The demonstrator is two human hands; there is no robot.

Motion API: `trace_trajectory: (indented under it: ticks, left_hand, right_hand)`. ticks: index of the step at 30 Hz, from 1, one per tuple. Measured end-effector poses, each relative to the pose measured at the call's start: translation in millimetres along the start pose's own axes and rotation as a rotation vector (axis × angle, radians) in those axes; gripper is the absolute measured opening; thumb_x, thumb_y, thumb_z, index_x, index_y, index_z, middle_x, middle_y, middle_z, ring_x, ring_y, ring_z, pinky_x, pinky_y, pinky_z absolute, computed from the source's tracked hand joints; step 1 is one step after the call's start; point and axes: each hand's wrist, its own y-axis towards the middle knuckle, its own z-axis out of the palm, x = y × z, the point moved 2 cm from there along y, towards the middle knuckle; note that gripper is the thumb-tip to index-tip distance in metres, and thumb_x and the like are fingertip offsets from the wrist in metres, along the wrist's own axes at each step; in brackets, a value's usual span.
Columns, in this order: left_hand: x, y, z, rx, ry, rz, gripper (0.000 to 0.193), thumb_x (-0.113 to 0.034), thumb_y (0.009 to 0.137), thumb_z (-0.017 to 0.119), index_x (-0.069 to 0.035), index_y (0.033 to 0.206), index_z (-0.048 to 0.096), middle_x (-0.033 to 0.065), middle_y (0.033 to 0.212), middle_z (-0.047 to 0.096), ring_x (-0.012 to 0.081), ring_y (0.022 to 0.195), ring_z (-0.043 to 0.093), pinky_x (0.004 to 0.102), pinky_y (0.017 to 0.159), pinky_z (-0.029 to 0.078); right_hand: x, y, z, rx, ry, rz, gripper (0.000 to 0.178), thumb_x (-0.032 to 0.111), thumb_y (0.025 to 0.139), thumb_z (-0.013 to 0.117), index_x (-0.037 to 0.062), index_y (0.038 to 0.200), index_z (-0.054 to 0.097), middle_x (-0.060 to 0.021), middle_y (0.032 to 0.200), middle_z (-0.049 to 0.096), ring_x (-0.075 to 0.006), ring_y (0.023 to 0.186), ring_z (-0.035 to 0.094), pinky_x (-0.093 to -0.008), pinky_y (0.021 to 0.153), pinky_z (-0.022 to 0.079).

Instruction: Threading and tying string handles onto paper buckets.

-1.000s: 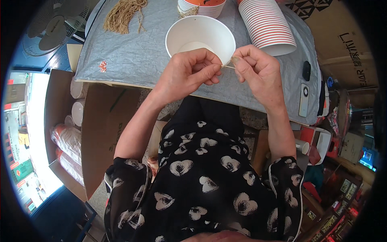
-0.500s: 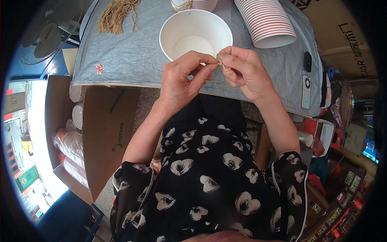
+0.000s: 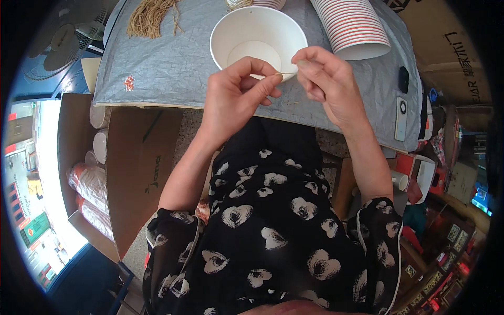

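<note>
A thin pale string (image 3: 288,73) stretches between my two hands in front of the white paper bucket (image 3: 223,39). My left hand (image 3: 233,97) pinches one end between thumb and forefinger. The other end runs to the closed thumb and fingers of my right hand (image 3: 336,86), raised a little to the right. Behind my hands the bucket stands open, its mouth tipped toward me, and its inside shows no contents. A bundle of tan twine (image 3: 152,18) lies at the table's far left.
A stack of paper buckets (image 3: 352,29) lies at the far right of the grey-covered table (image 3: 173,73). Small red-and-white bits (image 3: 129,83) lie on the left. A black object (image 3: 403,79) and white remote (image 3: 401,118) sit near the right edge. An open carton (image 3: 139,173) holds wrapped cups.
My hands have moved slightly apart, drawing the string straighter; before, it looped at the fingertips, which were close together. The view has shifted slightly.
</note>
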Motion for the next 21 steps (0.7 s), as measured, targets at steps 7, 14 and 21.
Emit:
trace_trajectory:
  ticks: [7,14,21]
  left_hand:
    - [-1.1,6.8,-9.0,0.082,-0.239,-0.226,0.012,-0.011,0.094,0.07,-0.002,0.101,0.067,0.0079,0.091,0.074,0.01,0.075,0.07,0.0176,0.057,0.049]
    - [-1.4,6.0,-4.3,0.079,-0.223,-0.271,0.013,-0.007,0.094,0.068,0.004,0.1,0.067,0.0114,0.09,0.073,0.0133,0.081,0.072,0.021,0.067,0.057]
    - [-1.1,4.0,-3.8,0.089,-0.273,-0.267,0.014,-0.003,0.093,0.068,0.008,0.102,0.066,0.0133,0.093,0.073,0.0165,0.087,0.073,0.0241,0.077,0.06]
  right_hand:
    - [-4.2,-14.5,5.2,-0.127,-0.647,-0.451,0.016,0.001,0.082,0.076,0.0048,0.097,0.071,0.0018,0.092,0.064,-0.0047,0.069,0.053,-0.02,0.059,0.042]
    - [-16.6,-14.3,18.0,-0.202,-0.722,-0.565,0.016,0.0,0.08,0.078,0.004,0.094,0.073,-0.0011,0.092,0.068,-0.0071,0.074,0.06,-0.0219,0.056,0.045]
    - [-21.3,-15.1,20.5,-0.222,-0.668,-0.538,0.01,-0.002,0.085,0.073,0.0027,0.093,0.071,0.0007,0.086,0.064,-0.0044,0.067,0.05,-0.0199,0.058,0.04]
